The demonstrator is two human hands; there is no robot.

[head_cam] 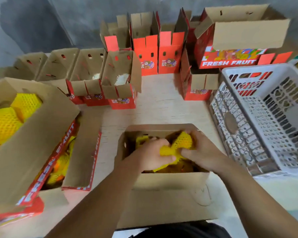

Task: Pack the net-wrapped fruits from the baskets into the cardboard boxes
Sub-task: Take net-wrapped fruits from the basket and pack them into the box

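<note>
Yellow net-wrapped fruit (182, 143) held in both hands' grip inside the cardboard box (162, 179).

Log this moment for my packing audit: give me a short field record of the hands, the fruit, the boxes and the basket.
left hand: grips yellow net-wrapped fruit inside the open box
right hand: grips the same fruit
open box: directly in front, flaps open, yellow netting inside
large box at left: open, holds yellow net-wrapped fruits
white basket: at right, no fruit visible inside
small boxes: rows standing open behind, contents hard to tell
</note>
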